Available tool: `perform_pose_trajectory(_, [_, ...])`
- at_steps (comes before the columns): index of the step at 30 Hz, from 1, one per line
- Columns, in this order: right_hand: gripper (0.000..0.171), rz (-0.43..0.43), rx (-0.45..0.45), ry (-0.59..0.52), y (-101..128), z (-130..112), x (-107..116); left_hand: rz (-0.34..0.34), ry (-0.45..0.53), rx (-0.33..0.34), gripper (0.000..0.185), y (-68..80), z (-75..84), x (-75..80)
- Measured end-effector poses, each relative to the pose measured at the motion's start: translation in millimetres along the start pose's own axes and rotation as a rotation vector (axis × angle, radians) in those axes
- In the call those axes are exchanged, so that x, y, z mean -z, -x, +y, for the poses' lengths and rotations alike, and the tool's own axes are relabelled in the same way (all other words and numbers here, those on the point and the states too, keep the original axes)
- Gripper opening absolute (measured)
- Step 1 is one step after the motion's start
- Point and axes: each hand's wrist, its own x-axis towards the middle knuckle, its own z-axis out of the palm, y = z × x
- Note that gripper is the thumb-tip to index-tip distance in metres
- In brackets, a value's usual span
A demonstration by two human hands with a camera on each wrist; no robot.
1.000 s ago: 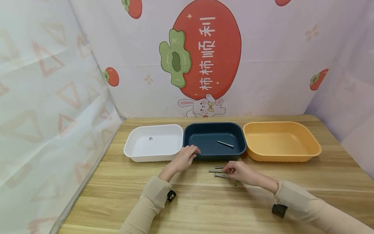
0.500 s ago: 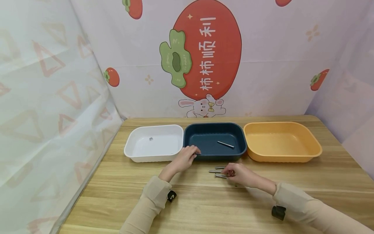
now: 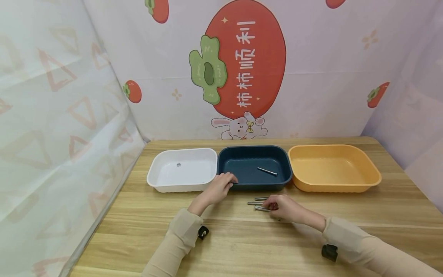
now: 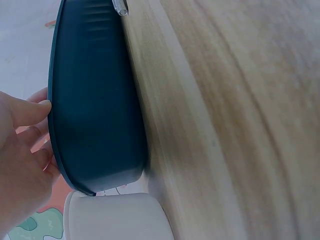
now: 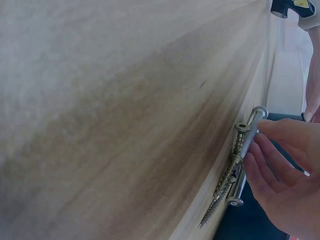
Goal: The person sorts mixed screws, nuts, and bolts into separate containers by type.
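Note:
My left hand [image 3: 218, 187] grips the near rim of the dark blue tray [image 4: 97, 100], thumb outside and fingers over the edge. Long silver bolts [image 3: 254, 203] lie side by side on the table just in front of that tray. Over their right ends, my right hand [image 3: 287, 207] pinches the nearest bolt [image 3: 261, 209] between thumb and fingers. In the right wrist view, this bolt's round head [image 5: 260, 111] shows beyond the thumb. A pointed screw [image 5: 220, 190] lies close against the bolts, and another bolt head [image 5: 235, 201] faces the camera.
One bolt [image 3: 267, 171] lies inside the dark blue tray. To its left stands a white tray [image 3: 162, 187] with a small shiny nut-like piece [image 3: 178, 164] in it. A yellow tray [image 3: 332, 187] stands on the right. Patterned cloth hangs behind the wooden table [image 3: 242, 250].
My right hand has shifted slightly towards me, and its fingers have closed in on the nearest bolt. A small piece beside it is now mostly hidden. My left hand stays on the rim.

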Motion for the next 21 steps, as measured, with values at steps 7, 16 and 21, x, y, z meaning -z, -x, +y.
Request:
perform_pose_trajectory(7, [0.019,-0.007,0.033,0.039,-0.8,-1.2,-3.2,0.000,-0.001,0.002,0.016,0.2,0.7,0.5])
perform_pose_trajectory(16, [0.023,-0.024,0.053,0.050,-0.8,-2.3,-8.0,0.000,-0.004,0.003,0.015,1.0,2.4,1.7])
perform_pose_trajectory(21, [0.023,-0.019,0.049,0.051,-0.6,-2.6,-9.3,0.001,0.006,0.002,0.015,1.0,2.3,1.6])
